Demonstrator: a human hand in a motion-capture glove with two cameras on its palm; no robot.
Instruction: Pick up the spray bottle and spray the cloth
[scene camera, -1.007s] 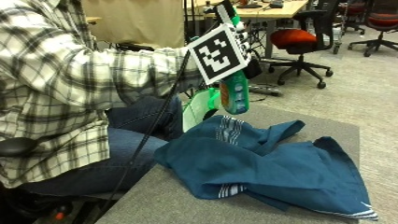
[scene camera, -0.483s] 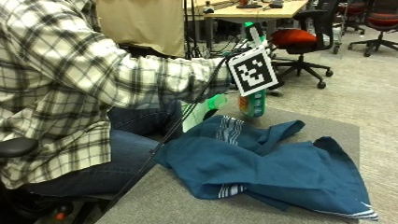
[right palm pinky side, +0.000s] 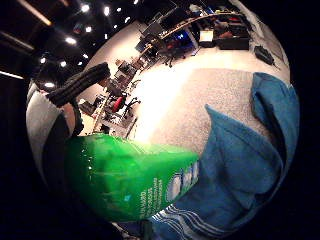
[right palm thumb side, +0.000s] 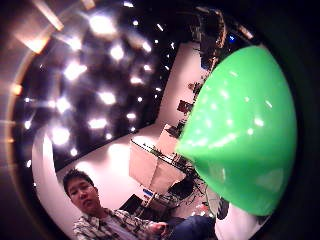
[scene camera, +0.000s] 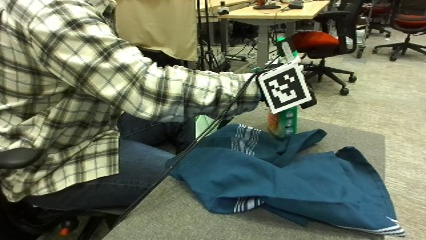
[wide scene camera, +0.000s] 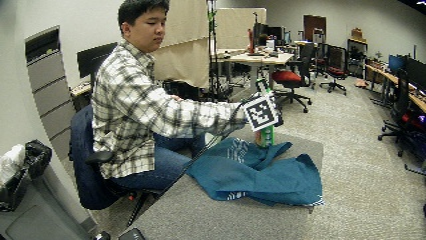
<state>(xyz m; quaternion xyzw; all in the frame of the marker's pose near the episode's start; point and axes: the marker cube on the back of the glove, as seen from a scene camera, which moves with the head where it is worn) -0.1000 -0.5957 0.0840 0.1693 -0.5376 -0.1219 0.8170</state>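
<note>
A grey bench (scene camera: 200, 215) carries a crumpled blue cloth (scene camera: 293, 180) with white stripes along its hem. A person in a plaid shirt (scene camera: 80, 90) sits beside it, arm stretched over the cloth's far edge. There a green spray bottle (scene camera: 287, 117) stands upright, its base at the cloth, against the right hand (hidden in the outside views, so whether the fingers hold it cannot be told). White label print shows on the bottle, too blurred to read
</note>
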